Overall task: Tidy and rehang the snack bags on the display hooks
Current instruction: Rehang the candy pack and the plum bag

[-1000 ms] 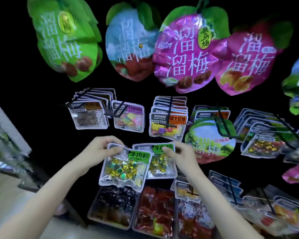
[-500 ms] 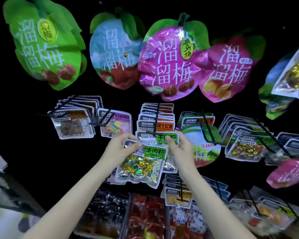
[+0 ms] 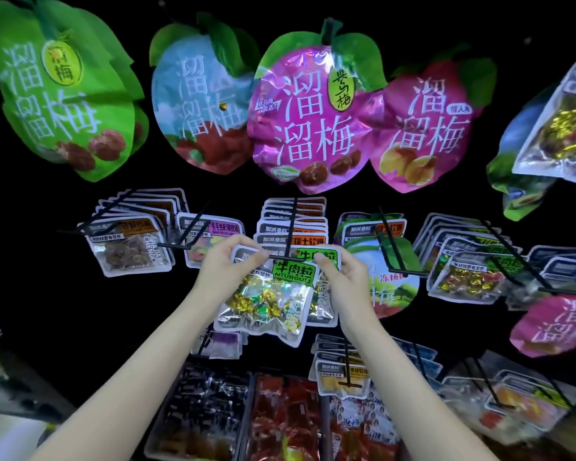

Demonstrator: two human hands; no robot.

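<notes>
Candy bag (image 3: 266, 301) top edge at hook (image 3: 292, 227)

Two clear candy bags with green labels, front one (image 3: 266, 304) overlapping the back one (image 3: 323, 294). Both sit tilted, tops right at the black hook (image 3: 293, 227).

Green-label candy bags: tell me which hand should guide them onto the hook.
Probably the right hand: it pinches the green-label bags at their top edge right beside the black hook tip. The left hand grips the far top corner, better for steadying.
</notes>
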